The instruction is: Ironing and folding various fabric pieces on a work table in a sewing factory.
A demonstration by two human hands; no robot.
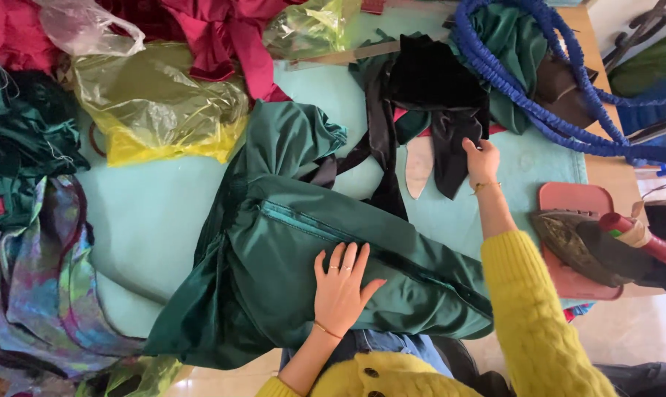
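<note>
A dark green satin garment (274, 250) with a zip seam lies across the pale turquoise table cover (156, 206). My left hand (340, 287) rests flat on it, fingers apart, near its lower middle. My right hand (481, 160), in a yellow knit sleeve, reaches up to a black velvet piece (436, 88) and pinches its lower edge. A pale beige cut-out shape (419, 167) lies just left of that hand.
An old iron (605, 246) sits on a pink stand (568, 202) at the right. A blue ruffled cord (524, 81) loops over green cloth at top right. Yellow plastic bags (164, 103), magenta fabric (222, 37) and iridescent cloth (31, 279) crowd the left.
</note>
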